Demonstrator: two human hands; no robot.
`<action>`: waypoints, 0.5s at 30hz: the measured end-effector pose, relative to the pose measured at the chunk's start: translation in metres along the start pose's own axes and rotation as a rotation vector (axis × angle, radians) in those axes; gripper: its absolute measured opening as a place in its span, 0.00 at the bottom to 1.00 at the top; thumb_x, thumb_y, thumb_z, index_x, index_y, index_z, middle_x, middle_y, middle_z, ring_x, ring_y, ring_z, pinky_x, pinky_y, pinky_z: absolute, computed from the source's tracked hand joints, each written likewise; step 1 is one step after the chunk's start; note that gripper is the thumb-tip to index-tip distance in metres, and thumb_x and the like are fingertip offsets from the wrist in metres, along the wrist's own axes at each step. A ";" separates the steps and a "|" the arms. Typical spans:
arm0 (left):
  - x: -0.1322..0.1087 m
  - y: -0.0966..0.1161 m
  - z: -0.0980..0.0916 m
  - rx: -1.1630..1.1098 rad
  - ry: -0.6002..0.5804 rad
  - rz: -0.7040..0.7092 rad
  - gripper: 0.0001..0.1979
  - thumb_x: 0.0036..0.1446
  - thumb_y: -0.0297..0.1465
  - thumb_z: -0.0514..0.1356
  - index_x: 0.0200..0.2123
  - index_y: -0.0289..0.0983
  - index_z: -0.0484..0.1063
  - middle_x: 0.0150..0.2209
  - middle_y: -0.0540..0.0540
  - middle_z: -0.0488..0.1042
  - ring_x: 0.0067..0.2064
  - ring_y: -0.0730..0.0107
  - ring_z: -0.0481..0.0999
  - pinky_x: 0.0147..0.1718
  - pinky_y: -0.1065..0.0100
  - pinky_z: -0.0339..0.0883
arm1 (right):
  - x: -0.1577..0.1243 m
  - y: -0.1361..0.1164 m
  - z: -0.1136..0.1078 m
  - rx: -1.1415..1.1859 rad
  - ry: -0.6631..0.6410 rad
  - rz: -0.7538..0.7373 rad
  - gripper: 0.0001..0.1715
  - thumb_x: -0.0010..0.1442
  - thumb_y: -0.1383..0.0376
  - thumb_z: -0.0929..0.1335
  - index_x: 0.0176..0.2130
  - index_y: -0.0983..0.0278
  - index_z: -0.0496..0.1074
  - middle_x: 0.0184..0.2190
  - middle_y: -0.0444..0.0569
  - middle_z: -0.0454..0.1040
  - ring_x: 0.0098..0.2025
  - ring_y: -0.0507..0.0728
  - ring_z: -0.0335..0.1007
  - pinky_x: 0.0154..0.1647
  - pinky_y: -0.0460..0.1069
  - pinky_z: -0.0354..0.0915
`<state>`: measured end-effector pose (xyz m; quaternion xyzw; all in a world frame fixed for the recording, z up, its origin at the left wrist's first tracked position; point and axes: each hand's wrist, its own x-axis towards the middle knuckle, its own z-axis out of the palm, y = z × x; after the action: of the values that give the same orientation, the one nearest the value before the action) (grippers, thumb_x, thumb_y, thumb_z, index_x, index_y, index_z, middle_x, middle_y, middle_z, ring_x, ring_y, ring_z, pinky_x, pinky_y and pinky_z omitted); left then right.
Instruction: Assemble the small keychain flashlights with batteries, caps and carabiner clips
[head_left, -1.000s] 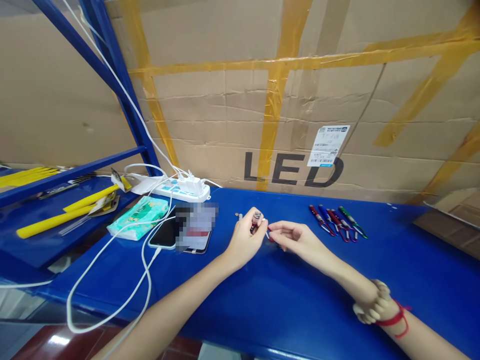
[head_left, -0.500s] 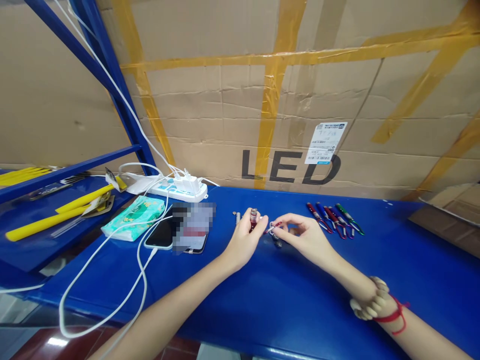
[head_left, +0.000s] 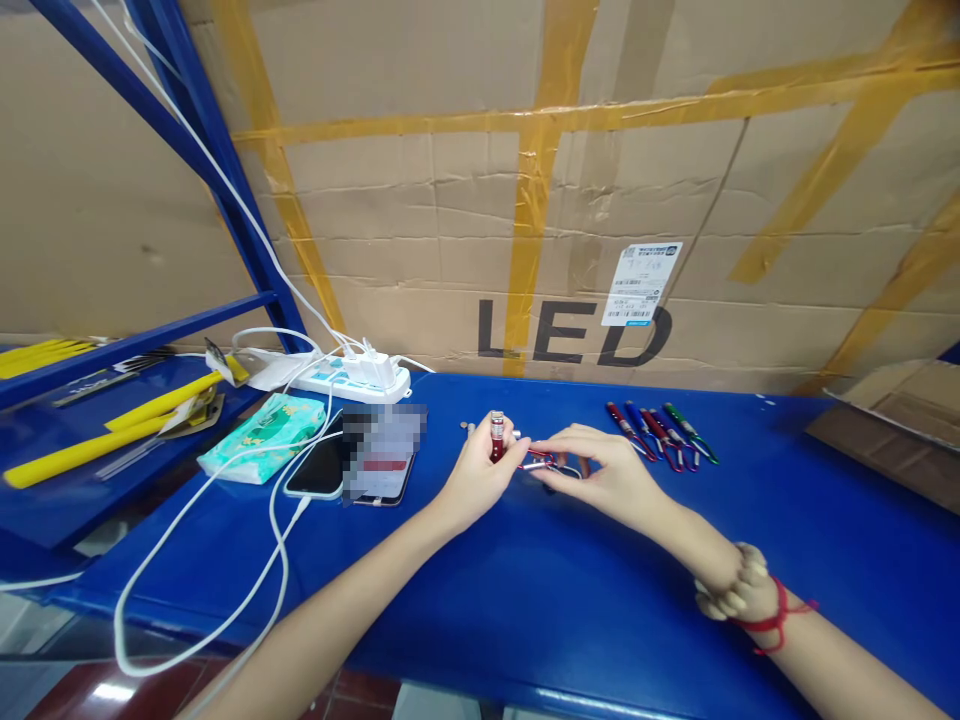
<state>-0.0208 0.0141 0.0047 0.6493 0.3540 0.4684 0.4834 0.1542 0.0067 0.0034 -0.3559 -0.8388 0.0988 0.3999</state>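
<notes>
Cardboard marked LED stands beyond both hands, behind a blue table that stretches beneath them. Left of the left hand lie a tissue pack and two phones; right of the right hand, a row of coloured tubes with clips. The left hand wraps a red tube, held upright, while the right hand pinches a red clip between the two hands.

The held tube and clip are red and silver. From the tube, at three o'clock, clip-ended tubes shine red, blue and green; at nine, a turquoise packet; at twelve, brown cardboard striped with amber tape.
</notes>
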 end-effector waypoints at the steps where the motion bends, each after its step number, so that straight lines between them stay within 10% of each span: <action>1: 0.001 -0.001 -0.001 0.041 0.020 0.026 0.11 0.56 0.32 0.54 0.27 0.38 0.53 0.23 0.56 0.53 0.25 0.79 0.55 0.27 0.73 0.53 | -0.001 0.001 0.000 -0.041 -0.031 -0.027 0.16 0.57 0.59 0.68 0.44 0.63 0.75 0.28 0.49 0.75 0.29 0.53 0.67 0.26 0.47 0.63; 15: -0.001 -0.006 -0.004 0.290 -0.018 0.031 0.13 0.57 0.33 0.52 0.24 0.38 0.50 0.24 0.54 0.57 0.27 0.75 0.58 0.30 0.71 0.54 | 0.000 -0.006 -0.002 -0.383 -0.263 -0.179 0.19 0.66 0.61 0.56 0.42 0.64 0.72 0.30 0.51 0.73 0.32 0.55 0.69 0.33 0.48 0.66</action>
<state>-0.0244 0.0163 -0.0010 0.7220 0.4037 0.4140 0.3800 0.1529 0.0018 0.0073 -0.3337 -0.9152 -0.0524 0.2196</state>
